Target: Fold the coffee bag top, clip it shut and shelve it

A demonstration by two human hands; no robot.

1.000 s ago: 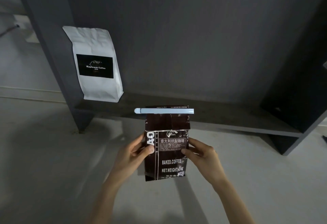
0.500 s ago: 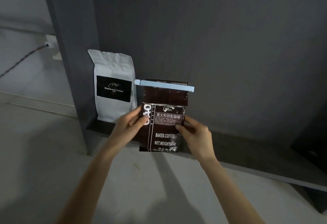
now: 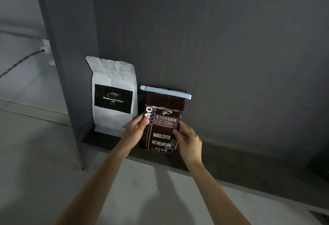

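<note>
A dark brown coffee bag (image 3: 162, 135) with white lettering stands upright on the dark shelf board (image 3: 231, 164), its folded top held by a pale blue clip (image 3: 165, 92) that runs across its width. My left hand (image 3: 135, 128) grips the bag's left edge with thumb on the front. On the right edge, my right hand (image 3: 188, 140) holds the bag the same way. The bag's bottom meets the shelf near the front edge.
A white coffee bag (image 3: 114, 96) with a black label stands just left of the brown one, against the shelf's grey side panel (image 3: 71, 64). The dark back wall (image 3: 231, 55) rises behind. A wall socket (image 3: 45, 47) with a cable sits far left. Pale floor lies below.
Both hands carried the clipped brown bag up from in front of the shelf and forward onto the board, beside the white bag. My view moved closer to the shelf.
</note>
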